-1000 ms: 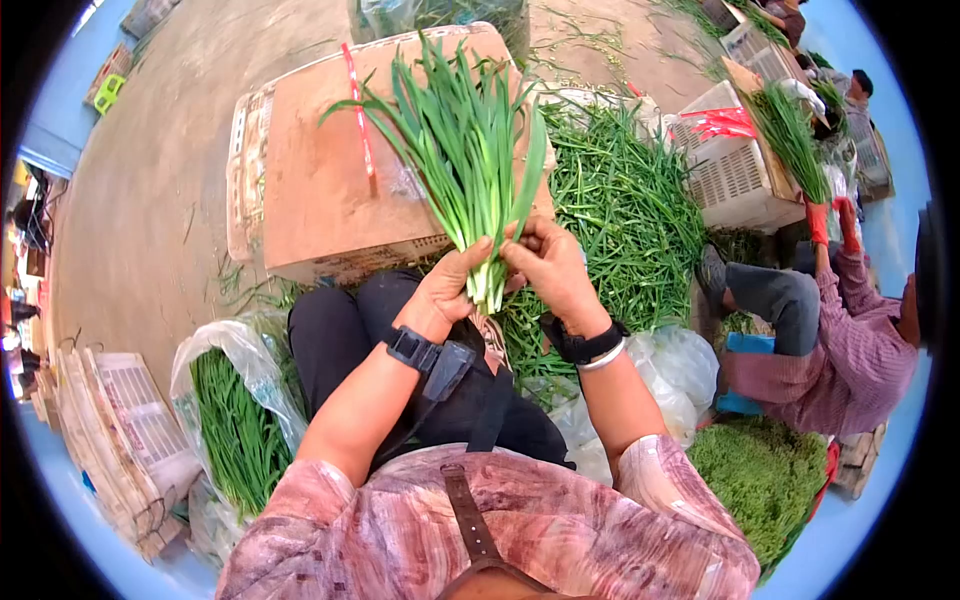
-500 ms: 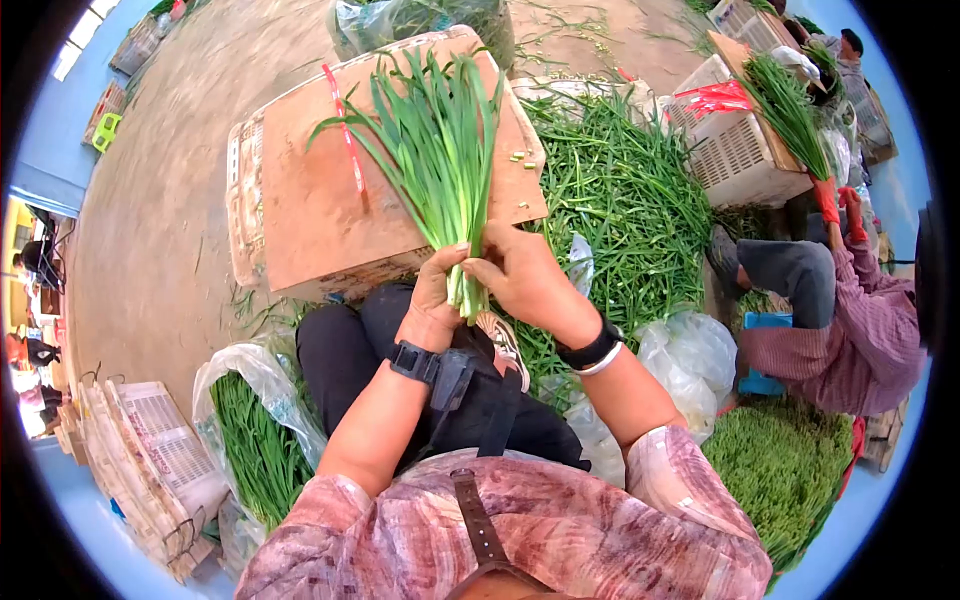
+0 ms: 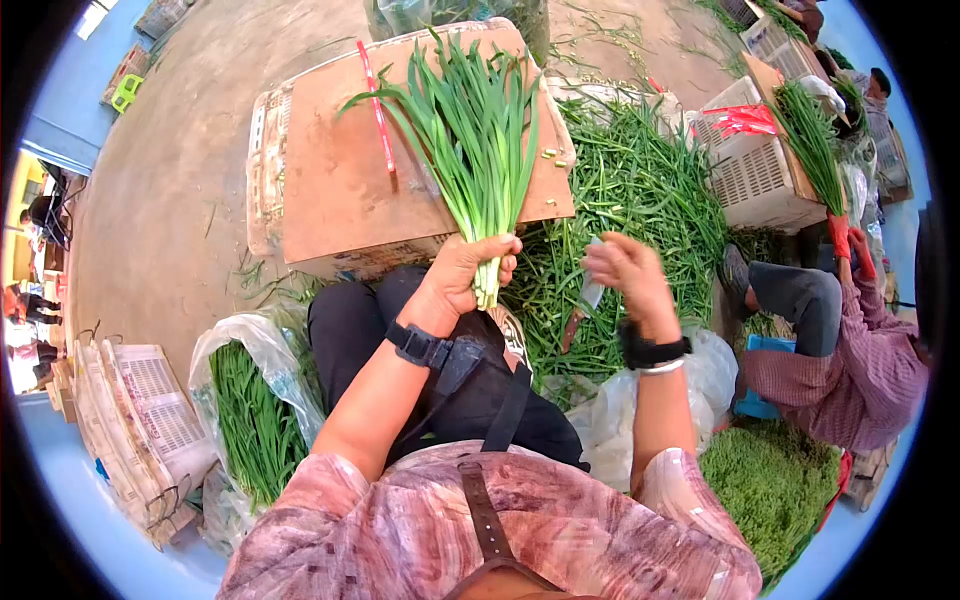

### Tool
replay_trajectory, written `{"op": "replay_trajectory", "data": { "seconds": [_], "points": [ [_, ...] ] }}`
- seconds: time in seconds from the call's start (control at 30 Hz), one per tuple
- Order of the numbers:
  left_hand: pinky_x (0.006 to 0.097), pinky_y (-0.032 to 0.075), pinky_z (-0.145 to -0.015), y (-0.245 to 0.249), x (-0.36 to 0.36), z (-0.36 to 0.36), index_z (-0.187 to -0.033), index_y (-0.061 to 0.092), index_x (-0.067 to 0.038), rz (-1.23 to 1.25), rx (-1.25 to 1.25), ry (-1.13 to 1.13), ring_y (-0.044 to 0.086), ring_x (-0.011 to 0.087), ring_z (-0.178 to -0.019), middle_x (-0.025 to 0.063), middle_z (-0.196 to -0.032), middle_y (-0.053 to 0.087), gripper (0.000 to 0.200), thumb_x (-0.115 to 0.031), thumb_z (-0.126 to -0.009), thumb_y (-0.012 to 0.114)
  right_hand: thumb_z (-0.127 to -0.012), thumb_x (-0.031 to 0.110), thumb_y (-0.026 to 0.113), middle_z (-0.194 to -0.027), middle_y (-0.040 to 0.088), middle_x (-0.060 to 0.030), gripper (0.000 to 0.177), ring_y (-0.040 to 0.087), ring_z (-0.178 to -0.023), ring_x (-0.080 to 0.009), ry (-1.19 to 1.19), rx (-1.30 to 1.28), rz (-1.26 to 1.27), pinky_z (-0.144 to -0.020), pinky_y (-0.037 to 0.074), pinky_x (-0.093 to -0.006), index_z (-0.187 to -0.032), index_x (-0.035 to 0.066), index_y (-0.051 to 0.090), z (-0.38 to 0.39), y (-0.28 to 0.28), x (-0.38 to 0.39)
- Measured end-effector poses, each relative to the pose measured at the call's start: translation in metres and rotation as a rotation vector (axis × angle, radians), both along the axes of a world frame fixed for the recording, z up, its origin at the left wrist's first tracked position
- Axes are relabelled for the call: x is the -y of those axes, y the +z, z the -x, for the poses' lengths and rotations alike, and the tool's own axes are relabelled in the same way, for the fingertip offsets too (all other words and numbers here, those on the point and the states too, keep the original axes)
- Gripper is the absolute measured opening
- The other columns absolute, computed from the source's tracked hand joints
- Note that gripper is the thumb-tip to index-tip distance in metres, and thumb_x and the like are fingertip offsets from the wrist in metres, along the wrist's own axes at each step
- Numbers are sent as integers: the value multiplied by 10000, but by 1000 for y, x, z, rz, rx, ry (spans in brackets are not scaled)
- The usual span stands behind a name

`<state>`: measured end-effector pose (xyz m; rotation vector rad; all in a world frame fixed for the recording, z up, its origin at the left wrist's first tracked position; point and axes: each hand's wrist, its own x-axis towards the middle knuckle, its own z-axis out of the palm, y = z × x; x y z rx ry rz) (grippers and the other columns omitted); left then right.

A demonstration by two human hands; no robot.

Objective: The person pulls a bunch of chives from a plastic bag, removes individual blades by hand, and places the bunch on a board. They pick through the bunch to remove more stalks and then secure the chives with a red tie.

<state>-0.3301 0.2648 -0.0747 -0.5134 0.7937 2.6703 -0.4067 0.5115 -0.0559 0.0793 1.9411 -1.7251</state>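
Observation:
My left hand [image 3: 472, 268] is wrapped round the pale lower stems of a bunch of garlic chives [image 3: 485, 150]. The long flat leaves fan out over a brown board [image 3: 330, 190] on top of a crate. To the right, my right hand [image 3: 630, 272] is off the bunch, its bent fingers blurred by motion. A knife [image 3: 590, 292] with a pale blade and brown handle shows at those fingertips, over loose greens [image 3: 630, 180]; I cannot tell whether the hand grips it.
A red strip [image 3: 378, 110] and small cut stem pieces lie on the board. Left of my legs is a plastic bag of greens [image 3: 255, 420], beside stacked crates [image 3: 150, 420]. At right, a seated person [image 3: 820, 350] holds long greens by a white crate [image 3: 750, 165].
My right hand has let go of the stems and moved right, towards the knife. My left hand alone now holds the bunch. The view has shifted slightly.

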Motion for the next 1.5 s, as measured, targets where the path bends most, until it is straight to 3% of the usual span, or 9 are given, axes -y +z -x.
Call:
{"op": "replay_trajectory", "data": {
  "seconds": [0.13,0.23,0.37,0.4,0.63,1.0,1.17,1.33,1.5],
  "points": [
    [254,491,-607,37,-15,-4,-1034,544,5,584,-59,35,591,112,-757,93,-939,608,335,-43,-751,716,-879,178,628,-1132,592,-157,709,624,-947,-191,114,106,337,-747,533,-274,-1379,-122,224,-15,16,74],
    [278,499,-666,50,-18,-2,-1068,541,-3,829,-161,113,604,141,-822,90,-938,609,376,-2,-731,707,-836,118,675,-1088,600,-114,581,599,-924,-164,122,-110,605,-763,507,-267,-1283,-100,375,-17,44,117],
    [316,509,-732,33,-13,-10,-1096,512,38,1416,-292,119,632,194,-836,138,-923,646,452,1,-686,699,-808,102,700,-983,625,-80,365,592,-830,-134,101,-16,483,-702,499,-263,-1104,-43,543,-22,24,145],
    [323,491,-789,44,-11,-12,-1127,493,-8,1385,-102,-108,593,158,-915,73,-996,602,461,3,-715,701,-808,102,699,-970,628,-77,351,599,-812,-136,87,48,493,-689,502,-265,-1092,-42,552,-25,16,144],
    [324,533,-732,30,-7,-29,-1139,495,-24,318,48,149,621,162,-852,58,-992,607,397,-52,-793,688,-860,59,607,-960,637,-105,264,633,-801,-194,53,271,718,-710,537,-324,-1089,-56,546,-24,-17,123],
    [334,545,-754,27,-3,-27,-1102,566,3,102,-134,194,648,191,-851,85,-965,649,315,-13,-804,665,-828,131,626,-1011,608,-78,397,594,-869,-158,267,-98,575,-769,495,-298,-1163,-49,510,-12,7,125],
    [386,526,-832,15,19,-19,-1083,572,15,-163,-143,161,648,242,-898,131,-1016,653,274,-129,-853,535,-841,137,613,-969,612,-69,369,613,-800,-160,155,157,779,-689,519,-298,-1161,-2,495,-3,11,136],
    [431,514,-858,-16,25,-19,-1054,596,-2,-466,-80,232,648,270,-911,135,-1022,659,260,-163,-867,516,-888,187,590,-921,621,-74,282,612,-797,-137,106,255,494,-681,516,-284,-1071,-25,556,-2,-19,131],
    [415,510,-869,-19,8,-17,-1047,601,-41,-412,-73,332,648,254,-918,113,-999,669,243,-205,-868,604,-923,251,526,-982,637,-163,409,627,-857,-276,82,-329,308,-773,491,-369,-1192,-56,498,-13,-28,139]
  ]
}}
